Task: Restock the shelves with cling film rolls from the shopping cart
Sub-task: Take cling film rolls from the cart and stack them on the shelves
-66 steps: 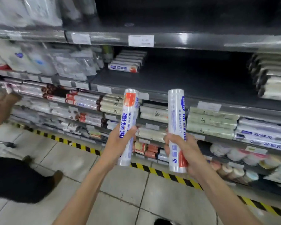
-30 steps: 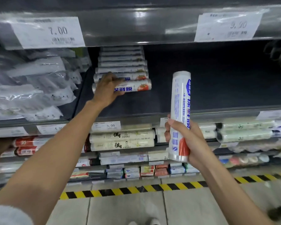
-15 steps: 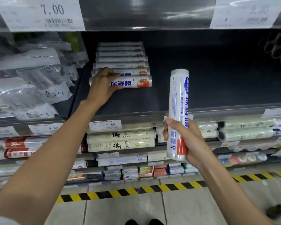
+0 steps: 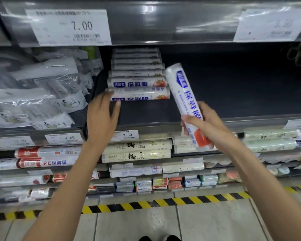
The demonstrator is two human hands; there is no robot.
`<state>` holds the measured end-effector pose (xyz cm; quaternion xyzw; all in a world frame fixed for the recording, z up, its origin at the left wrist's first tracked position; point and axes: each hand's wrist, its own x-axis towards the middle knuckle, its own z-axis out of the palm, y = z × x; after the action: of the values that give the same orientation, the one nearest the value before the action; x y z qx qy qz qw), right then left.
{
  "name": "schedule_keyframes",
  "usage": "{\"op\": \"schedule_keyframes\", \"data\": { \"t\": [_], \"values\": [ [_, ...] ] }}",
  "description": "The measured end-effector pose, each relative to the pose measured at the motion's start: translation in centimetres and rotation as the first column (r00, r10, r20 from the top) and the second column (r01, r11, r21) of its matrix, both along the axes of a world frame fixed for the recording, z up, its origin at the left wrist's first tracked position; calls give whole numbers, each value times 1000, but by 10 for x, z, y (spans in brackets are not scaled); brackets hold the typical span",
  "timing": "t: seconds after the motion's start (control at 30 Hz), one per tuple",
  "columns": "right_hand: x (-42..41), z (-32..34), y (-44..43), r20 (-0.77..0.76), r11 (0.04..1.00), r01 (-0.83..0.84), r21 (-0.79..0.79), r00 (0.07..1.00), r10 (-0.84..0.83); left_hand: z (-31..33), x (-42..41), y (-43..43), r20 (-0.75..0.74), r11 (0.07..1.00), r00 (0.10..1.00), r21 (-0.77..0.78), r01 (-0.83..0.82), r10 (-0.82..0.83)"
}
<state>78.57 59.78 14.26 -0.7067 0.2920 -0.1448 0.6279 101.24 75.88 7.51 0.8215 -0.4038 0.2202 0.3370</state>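
In a shop aisle, my right hand (image 4: pixel 208 126) is gripping a cling film roll (image 4: pixel 182 91) by its lower half, its top tilting left. My left hand (image 4: pixel 101 117), fingers straight and holding nothing, is hovering at the left end of the front shelved roll (image 4: pixel 142 95); blur is hiding any contact. That roll is lying crosswise on the dark shelf (image 4: pixel 224 101), fronting a row of others.

The tilted roll (image 4: pixel 186 101) is shining in glossy, smooth plastic wrap. The shelf (image 4: pixel 224 105) is looking dark and matt. Left of the shelf, clear bags (image 4: pixel 42 98) are glinting, crinkled plastic. Above the shelf, a paper tag (image 4: pixel 68 26) is sitting on a sheeny grey rail (image 4: pixel 155 23).
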Motion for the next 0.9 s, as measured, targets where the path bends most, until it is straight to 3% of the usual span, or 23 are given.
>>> {"op": "schedule_keyframes", "data": {
  "t": [0.1, 0.2, 0.27, 0.4, 0.47, 0.63, 0.9],
  "values": [
    [31, 10, -21, -114, 923, -139, -359, 988, 104, -32, -17, 30, 131, 994, 989, 71, -83, 74],
    [66, 7, -32, -256, 694, -328, -641, 944, 211, -48, -7, 36, 244, 985, 964, 109, -137, 107],
    [88, 0, -36, -373, 540, -453, -709, 891, 258, -52, 0, 34, 303, 983, 946, 96, -154, 118],
    [113, -17, -38, -514, 433, -596, -676, 802, 303, -60, 12, 29, 401, 989, 910, 45, -139, 110],
    [117, -18, -37, -496, 422, -577, -699, 817, 294, -62, 15, 27, 422, 992, 900, 1, -122, 110],
    [91, -11, -52, -275, 566, -361, -741, 932, 235, -66, 17, 26, 450, 994, 886, -33, -109, 112],
    [74, -35, -74, -230, 634, -225, -740, 970, 76, -66, 16, 24, 456, 991, 880, -45, -125, 131]
  ]
}}
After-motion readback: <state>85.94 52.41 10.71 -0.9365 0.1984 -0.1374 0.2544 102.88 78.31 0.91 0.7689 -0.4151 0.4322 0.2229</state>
